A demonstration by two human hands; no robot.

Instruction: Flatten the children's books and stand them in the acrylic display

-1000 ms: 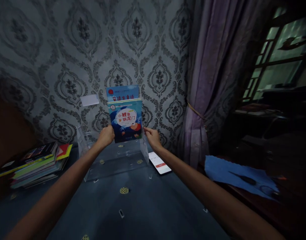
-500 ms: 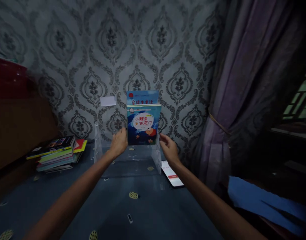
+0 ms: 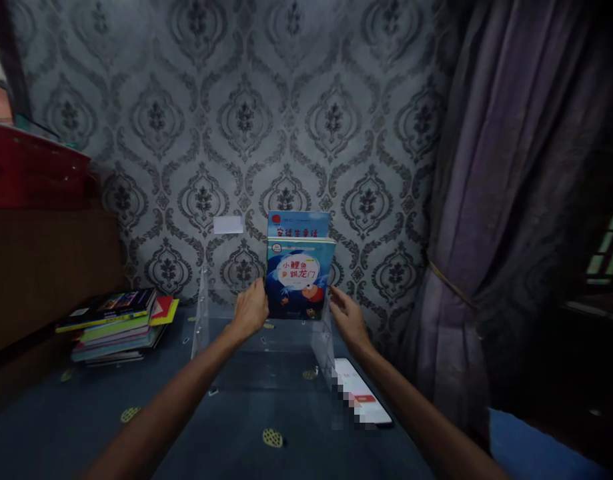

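Note:
A blue children's book [image 3: 299, 279] stands upright inside a clear acrylic book holder [image 3: 206, 333] on the dark blue tabletop. A taller blue book [image 3: 298, 225] stands right behind it against the wall. My left hand [image 3: 249, 312] rests against the front book's left edge, fingers curled around it. At the book's right edge, beside the holder's right wall, is my right hand [image 3: 350, 320], its fingers loosely apart and touching the cover.
A stack of several books [image 3: 117, 323] lies flat at the left. A phone [image 3: 362, 399] with a lit screen lies right of the holder. Wooden furniture [image 3: 41, 267] stands at the left, a purple curtain [image 3: 486, 220] at the right, and blue cloth [image 3: 531, 447] at the lower right.
The camera has turned left and tilted, so the scene sits lower and further right. Both hands stay at the front book's edges, and the book is now settled slightly deeper in the holder.

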